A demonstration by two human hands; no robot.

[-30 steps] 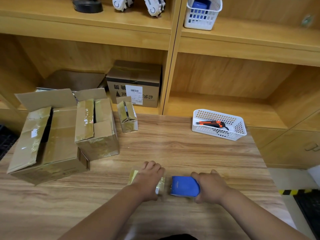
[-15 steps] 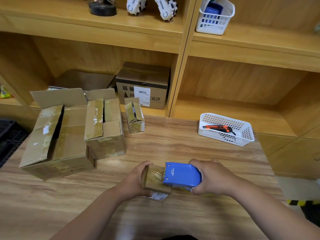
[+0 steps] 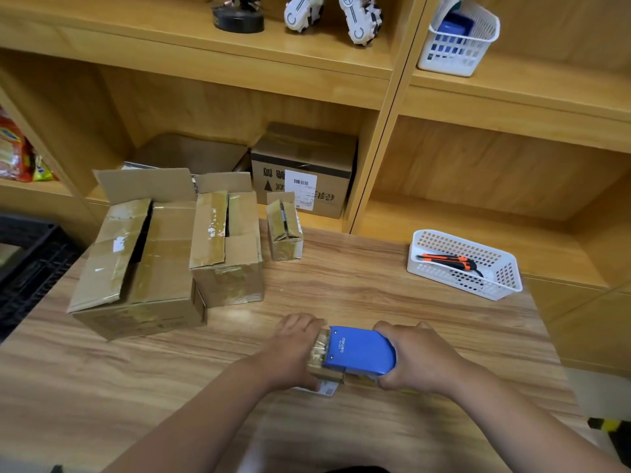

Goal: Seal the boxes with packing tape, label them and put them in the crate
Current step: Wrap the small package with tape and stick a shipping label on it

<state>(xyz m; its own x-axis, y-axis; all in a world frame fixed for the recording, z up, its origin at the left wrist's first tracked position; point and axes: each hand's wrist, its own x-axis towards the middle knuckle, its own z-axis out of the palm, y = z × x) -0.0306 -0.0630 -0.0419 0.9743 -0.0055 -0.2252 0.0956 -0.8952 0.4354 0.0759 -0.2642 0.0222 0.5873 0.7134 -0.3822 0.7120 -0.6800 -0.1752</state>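
Small box (image 3: 317,357) in left hand (image 3: 290,349), right hand (image 3: 416,360) holding tape dispenser (image 3: 358,351), seemingly touching

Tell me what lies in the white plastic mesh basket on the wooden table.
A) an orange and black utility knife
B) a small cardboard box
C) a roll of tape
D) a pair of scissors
A: the orange and black utility knife lies inside the white plastic mesh basket, at the far right of the wooden table.

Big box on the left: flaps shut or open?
Open: the big box has a back flap standing up and a dark gap between its top flaps.
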